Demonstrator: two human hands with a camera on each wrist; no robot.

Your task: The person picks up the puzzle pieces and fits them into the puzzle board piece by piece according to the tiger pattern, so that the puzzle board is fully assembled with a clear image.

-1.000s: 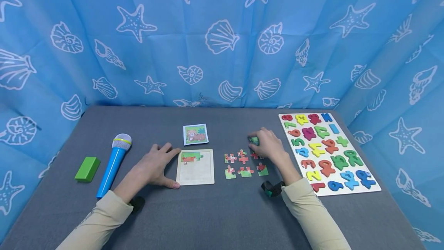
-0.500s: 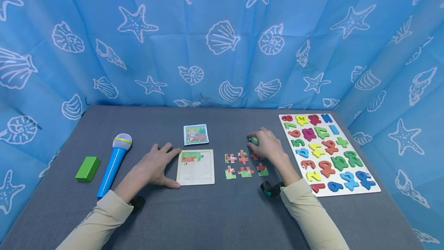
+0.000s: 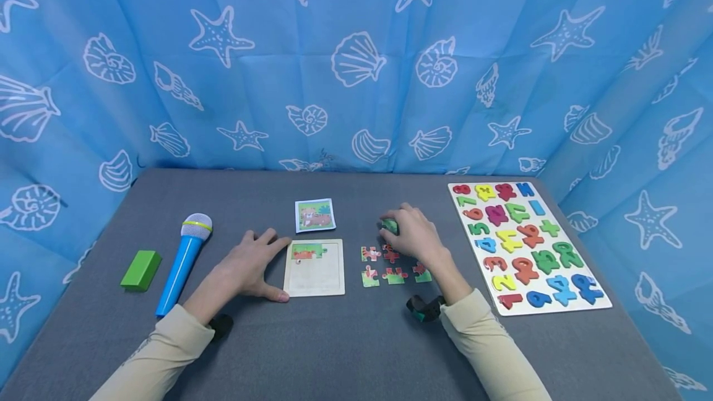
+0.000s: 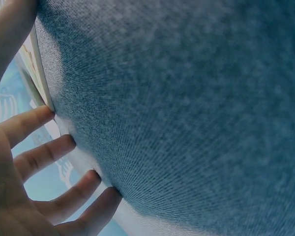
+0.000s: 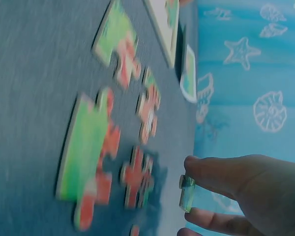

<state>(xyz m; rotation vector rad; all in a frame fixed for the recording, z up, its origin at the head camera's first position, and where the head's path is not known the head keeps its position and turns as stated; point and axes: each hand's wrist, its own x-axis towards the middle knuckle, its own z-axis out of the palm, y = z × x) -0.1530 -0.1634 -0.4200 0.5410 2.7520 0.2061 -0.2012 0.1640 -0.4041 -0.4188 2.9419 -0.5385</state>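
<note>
Left hand [image 3: 249,268] with fingers spread, right hand [image 3: 413,235] pinching between thumb and fingers, forearms [image 3: 490,342] angled inward

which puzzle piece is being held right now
The green piece pinched in the right hand. It alone is held; the other pieces in view lie on the table or in the tray.

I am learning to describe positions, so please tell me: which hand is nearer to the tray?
Left. The left hand touches the left edge of the tray; the right hand is apart, to its right, pinching a green piece.
</note>
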